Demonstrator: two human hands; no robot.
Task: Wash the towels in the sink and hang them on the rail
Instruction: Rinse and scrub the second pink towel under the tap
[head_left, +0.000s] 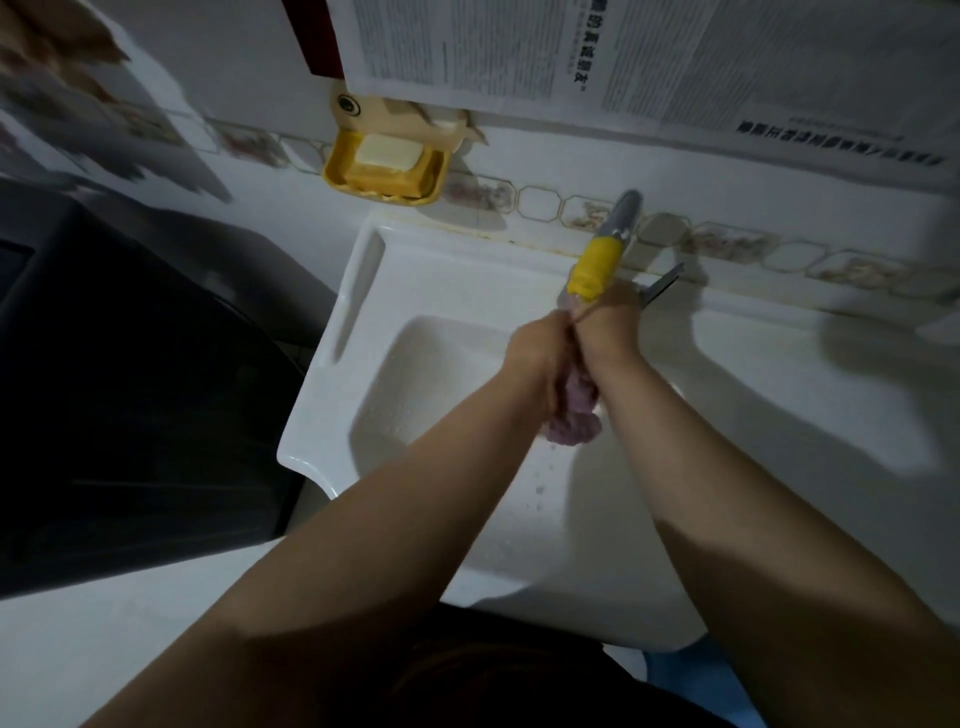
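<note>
1. The white sink (332, 415) is glazed ceramic, smooth and glossy, with a rounded basin and a flat rim that widens on the right into a surface (779, 395).
2. The tap (605, 254) sticks out from the tiled wall over the basin, its grey metal spout wrapped in a yellow sleeve.
3. The left hand (537, 358) and right hand (610, 327) meet under the spout, each curled tightly round the purple towel (574, 421); its soft, nubbly end bulges out below them and drips water.
4. Wringing seems to be the step in hand: it would go best with the fists twisting in opposite directions, low over the basin so the run-off stays inside.
5. A yellow plastic soap dish (384, 169) on the wall holds a pale rectangular soap bar (389, 150).
6. No rail is in view.
</note>
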